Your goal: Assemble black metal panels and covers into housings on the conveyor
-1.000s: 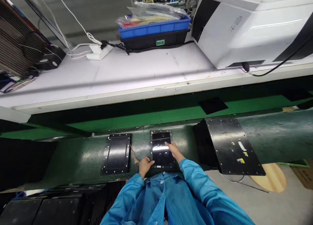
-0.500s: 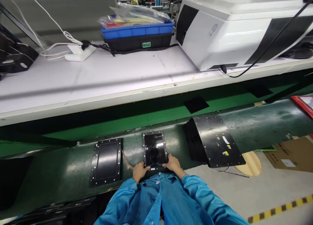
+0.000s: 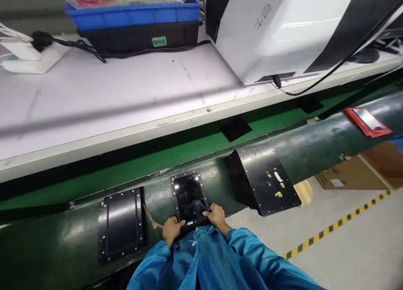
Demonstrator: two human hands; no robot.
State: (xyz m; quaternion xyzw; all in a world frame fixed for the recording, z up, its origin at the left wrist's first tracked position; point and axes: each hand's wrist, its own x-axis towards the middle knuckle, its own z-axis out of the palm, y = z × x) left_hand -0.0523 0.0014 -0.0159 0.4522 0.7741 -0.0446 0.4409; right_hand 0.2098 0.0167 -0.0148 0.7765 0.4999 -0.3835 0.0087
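Observation:
In front of my body, a black panel with a glossy screen (image 3: 189,193) and light dots along its rim lies on the dark green bench surface. My left hand (image 3: 171,229) grips its near left corner, thumb on top. At the near right corner, my right hand (image 3: 215,216) holds the same panel in a like way. The undersides of both hands' fingers are hidden. Left of it lies a black dotted-edge plate (image 3: 122,223). To the right, a stack of black plates (image 3: 267,178) bears small white and yellow labels.
A white shelf (image 3: 132,92) runs above the bench, carrying a blue bin (image 3: 135,16) on a black one and a large white machine (image 3: 283,33). A red-framed item (image 3: 368,122) lies far right. On the floor sit a cardboard box (image 3: 349,174) and a round wooden piece (image 3: 304,192).
My view has shifted right and down, bringing the red-framed item and box further in. Both hands still hold the screen panel, which appears slightly more tilted.

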